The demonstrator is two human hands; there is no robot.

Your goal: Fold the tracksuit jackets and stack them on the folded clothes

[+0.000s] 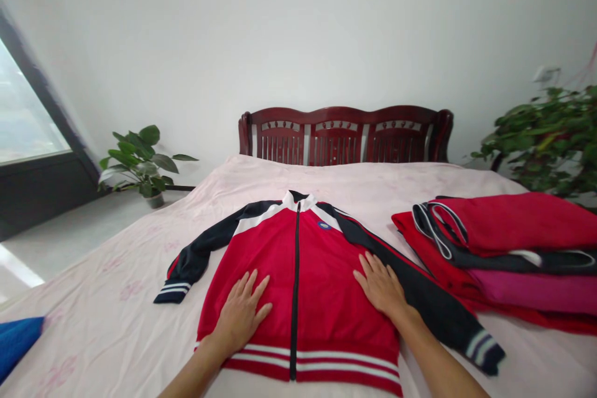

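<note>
A red zip-up jacket (321, 298) lies front side up on the bed, its collar toward the headboard. It has a white collar and shoulder panels, dark navy sleeves, striped cuffs and a round blue badge on the chest. The zipper is closed. My left hand (241, 313) rests flat on the lower left of the front, fingers spread. Toward the right side, near the navy sleeve, my right hand (380, 285) also lies flat with its fingers apart. Both sleeves stretch outward; the left one is bent at the elbow.
A stack of folded red, navy and pink clothes (527, 224) sits on the bed at the right. Blue fabric (18, 342) shows at the left edge. Beyond the pink floral sheet (116, 317) stands a dark wooden headboard (336, 137). Potted plants (144, 168) flank the bed.
</note>
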